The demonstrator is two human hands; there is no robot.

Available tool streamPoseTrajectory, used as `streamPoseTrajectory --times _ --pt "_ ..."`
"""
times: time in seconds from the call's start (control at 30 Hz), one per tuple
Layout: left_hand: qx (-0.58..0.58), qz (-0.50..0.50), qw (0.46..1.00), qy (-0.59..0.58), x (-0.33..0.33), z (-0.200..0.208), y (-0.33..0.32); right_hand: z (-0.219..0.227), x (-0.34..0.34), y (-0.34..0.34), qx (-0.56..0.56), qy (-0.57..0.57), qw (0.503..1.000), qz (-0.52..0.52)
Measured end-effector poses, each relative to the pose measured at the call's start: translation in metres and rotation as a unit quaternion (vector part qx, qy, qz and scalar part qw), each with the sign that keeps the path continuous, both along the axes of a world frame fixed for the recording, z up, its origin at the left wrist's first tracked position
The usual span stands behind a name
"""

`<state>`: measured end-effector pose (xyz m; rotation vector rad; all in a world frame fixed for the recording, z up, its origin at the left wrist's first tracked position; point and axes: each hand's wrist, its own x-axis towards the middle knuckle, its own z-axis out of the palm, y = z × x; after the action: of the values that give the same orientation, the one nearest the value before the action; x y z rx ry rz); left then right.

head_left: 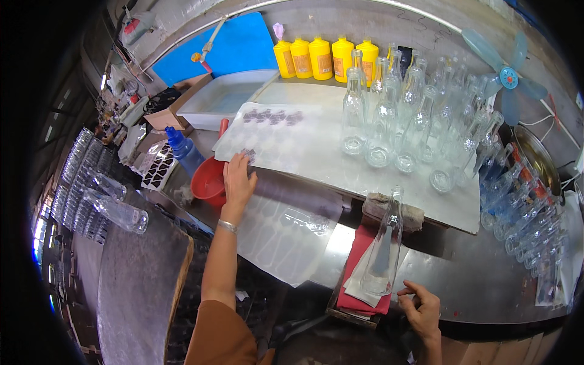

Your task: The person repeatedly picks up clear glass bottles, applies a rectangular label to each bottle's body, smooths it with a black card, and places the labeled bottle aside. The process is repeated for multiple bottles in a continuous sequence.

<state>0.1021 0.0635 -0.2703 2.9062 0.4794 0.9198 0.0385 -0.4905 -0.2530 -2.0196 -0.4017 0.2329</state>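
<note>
My left hand [239, 185], a metal band at its wrist, reaches over the near edge of a pale sheet [283, 143]. Its stretched fingertips touch a small dark printed decal [248, 156] there; the thumb stands apart. More dark decals [274, 117] run along the sheet's far side. Before me a clear glass bottle [385, 252] lies tilted, its neck against a worn padded block [392, 213] and its base on folded white and red cloths [356, 274]. Close to that base but apart from it, my right hand [423, 311] is loosely curled, with nothing visible in it.
Many clear bottles [420, 121] stand on the raised board at right. A red bowl [208, 182] and a blue bottle [184, 149] are left of my hand. Yellow bottles [319, 59] line the back beside a white tub [225, 97]. A fan [508, 77] is at upper right.
</note>
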Motion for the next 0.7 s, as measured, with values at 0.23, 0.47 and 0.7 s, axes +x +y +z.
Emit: streamPoseTrajectory --times 0.23,0.47,0.7 --pt "-0.156 0.002 0.983 -0.096 -0.002 -0.004 -0.006 0.006 -0.009 0.029 -0.11 -0.149 0.982 0.045" --pt "-0.464 -0.239 0.852 -0.038 -0.033 0.032 -0.194 -0.01 -0.008 0.044 -0.143 -0.203 0.969 -0.007" --pt "-0.102 -0.453 0.883 0.071 -0.074 0.047 -0.299 -0.003 -0.01 0.05 -0.14 -0.215 0.966 -0.01"
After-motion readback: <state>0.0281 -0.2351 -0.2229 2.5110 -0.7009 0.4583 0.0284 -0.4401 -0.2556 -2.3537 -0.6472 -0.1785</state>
